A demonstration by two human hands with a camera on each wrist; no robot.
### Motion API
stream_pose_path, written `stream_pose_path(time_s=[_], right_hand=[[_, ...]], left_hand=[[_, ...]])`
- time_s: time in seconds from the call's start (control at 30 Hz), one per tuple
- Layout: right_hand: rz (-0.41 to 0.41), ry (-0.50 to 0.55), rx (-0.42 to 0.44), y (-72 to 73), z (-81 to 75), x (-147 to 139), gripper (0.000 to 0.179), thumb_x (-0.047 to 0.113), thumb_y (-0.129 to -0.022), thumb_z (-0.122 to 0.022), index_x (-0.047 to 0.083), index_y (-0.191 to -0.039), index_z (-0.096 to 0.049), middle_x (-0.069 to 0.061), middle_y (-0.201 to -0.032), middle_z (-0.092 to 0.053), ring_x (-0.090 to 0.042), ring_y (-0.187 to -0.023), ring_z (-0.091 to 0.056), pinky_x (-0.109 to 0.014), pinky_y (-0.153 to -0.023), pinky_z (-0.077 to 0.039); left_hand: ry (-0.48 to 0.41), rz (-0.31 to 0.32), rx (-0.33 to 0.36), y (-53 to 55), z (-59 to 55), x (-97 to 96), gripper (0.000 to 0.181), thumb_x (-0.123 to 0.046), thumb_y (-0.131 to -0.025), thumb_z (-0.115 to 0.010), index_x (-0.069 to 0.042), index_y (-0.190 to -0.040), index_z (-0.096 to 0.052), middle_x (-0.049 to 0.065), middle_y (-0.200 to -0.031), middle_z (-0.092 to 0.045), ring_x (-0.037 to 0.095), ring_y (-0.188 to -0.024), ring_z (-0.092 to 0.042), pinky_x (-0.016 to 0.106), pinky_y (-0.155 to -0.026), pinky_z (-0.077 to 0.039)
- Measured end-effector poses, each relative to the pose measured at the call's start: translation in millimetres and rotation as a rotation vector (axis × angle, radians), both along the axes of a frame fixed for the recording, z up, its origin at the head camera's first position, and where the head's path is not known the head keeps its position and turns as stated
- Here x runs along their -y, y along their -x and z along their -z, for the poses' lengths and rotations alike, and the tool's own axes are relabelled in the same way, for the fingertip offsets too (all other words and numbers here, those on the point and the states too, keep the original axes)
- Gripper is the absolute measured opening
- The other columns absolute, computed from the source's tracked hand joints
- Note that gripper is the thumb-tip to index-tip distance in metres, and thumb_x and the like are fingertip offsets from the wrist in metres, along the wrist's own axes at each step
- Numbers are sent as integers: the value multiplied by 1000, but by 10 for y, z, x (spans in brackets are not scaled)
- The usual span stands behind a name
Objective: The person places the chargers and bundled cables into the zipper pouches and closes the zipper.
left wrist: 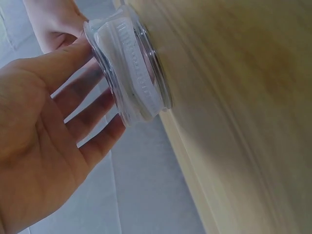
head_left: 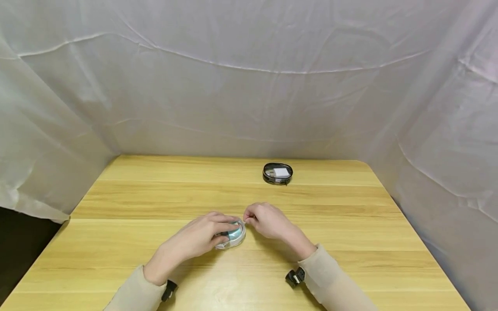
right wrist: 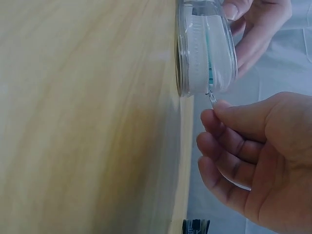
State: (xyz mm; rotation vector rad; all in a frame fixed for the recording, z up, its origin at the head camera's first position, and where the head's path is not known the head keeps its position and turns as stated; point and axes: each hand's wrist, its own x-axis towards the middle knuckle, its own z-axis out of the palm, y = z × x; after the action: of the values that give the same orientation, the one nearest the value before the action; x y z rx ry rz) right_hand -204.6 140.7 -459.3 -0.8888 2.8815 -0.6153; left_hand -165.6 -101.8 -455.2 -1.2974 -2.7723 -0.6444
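Observation:
A small rounded clear zip case (head_left: 242, 236) with white zipper tape lies on the table; something teal and shiny shows inside it in the head view. My left hand (head_left: 200, 235) holds the case from above and the left, its thumb and fingertips on the clear top. At the case's right end my right hand (head_left: 268, 220) pinches the small zipper pull (right wrist: 212, 98) between thumb and index finger. In the right wrist view its other fingers curl loosely below. The left wrist view shows the white zipper teeth (left wrist: 136, 63) along the case's side, which appear meshed there.
Farther back on the wooden table (head_left: 155, 198) stands a black-rimmed clear case (head_left: 266, 178) with a white charger-like block (head_left: 281, 172) inside. Pale sheeting (head_left: 233, 108) hangs behind the table and along both sides.

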Motion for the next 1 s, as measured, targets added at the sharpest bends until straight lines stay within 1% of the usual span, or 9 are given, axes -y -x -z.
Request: stream_pose_path(time_s=[0.07, 0.23, 0.37, 0.43, 0.57, 0.8, 0.9, 1.0], right_hand=[[-1, 5, 9, -2, -11, -3, 7, 15, -100, -70, 18, -95, -74, 5, -93, -73, -12, -83, -65, -36, -78, -58], [-20, 25, 19, -3, -24, -10, 7, 15, -98, -72, 18, -93, -74, 5, -91, -74, -10, -80, -64, -36, -75, -57], [-42, 24, 23, -5, -20, -21, 7, 14, -98, -72, 18, -93, -75, 6, -88, -73, -8, -77, -62, -34, -73, -56], [-52, 19, 22, -8, -24, -28, 8, 13, -98, -72, 18, -92, -75, 7, -87, -73, -7, -77, -62, -33, -74, -57], [-87, 6, 30, -14, -51, -54, 9, 11, -96, -73, 17, -90, -75, 8, -85, -72, -7, -77, -63, -32, -75, -56], [-151, -9, 74, -27, -112, -95, 11, 12, -95, -75, 17, -86, -75, 10, -81, -70, -5, -73, -59, -28, -72, -53], [-154, -16, 100, -30, -117, -102, 12, 12, -96, -74, 17, -85, -74, 12, -80, -68, -4, -73, -58, -27, -73, -53], [-138, -20, 120, -34, -116, -101, 12, 12, -96, -74, 18, -86, -74, 12, -80, -68, -5, -74, -59, -28, -73, -53]], left_hand=[[-3, -9, 19, -5, -5, 3, 41, -14, -95, -76, -13, -135, -71, 4, -146, -62, 29, -132, -59, 48, -109, -50], [-2, -38, 36, -20, -13, 0, 42, -14, -95, -75, -13, -136, -70, 5, -147, -61, 31, -132, -59, 50, -108, -51], [2, -55, 40, -36, -12, -8, 41, -14, -95, -76, -13, -135, -70, 6, -147, -61, 32, -131, -60, 50, -107, -52], [2, -64, 40, -41, -10, -13, 40, -14, -94, -76, -12, -134, -71, 7, -147, -61, 32, -131, -60, 51, -107, -52], [-3, -80, 46, -42, -5, -20, 39, -13, -93, -77, -12, -132, -72, 7, -146, -62, 32, -130, -61, 51, -106, -52], [-12, -100, 57, -29, 11, -17, 38, -13, -93, -77, -11, -130, -73, 7, -145, -63, 32, -130, -60, 51, -107, -52], [-13, -103, 62, -30, 8, -18, 38, -13, -93, -76, -11, -131, -73, 7, -145, -63, 32, -131, -60, 50, -107, -52], [-8, -104, 60, -37, -3, -24, 37, -13, -94, -76, -11, -131, -73, 7, -144, -63, 31, -131, -60, 50, -106, -52]])
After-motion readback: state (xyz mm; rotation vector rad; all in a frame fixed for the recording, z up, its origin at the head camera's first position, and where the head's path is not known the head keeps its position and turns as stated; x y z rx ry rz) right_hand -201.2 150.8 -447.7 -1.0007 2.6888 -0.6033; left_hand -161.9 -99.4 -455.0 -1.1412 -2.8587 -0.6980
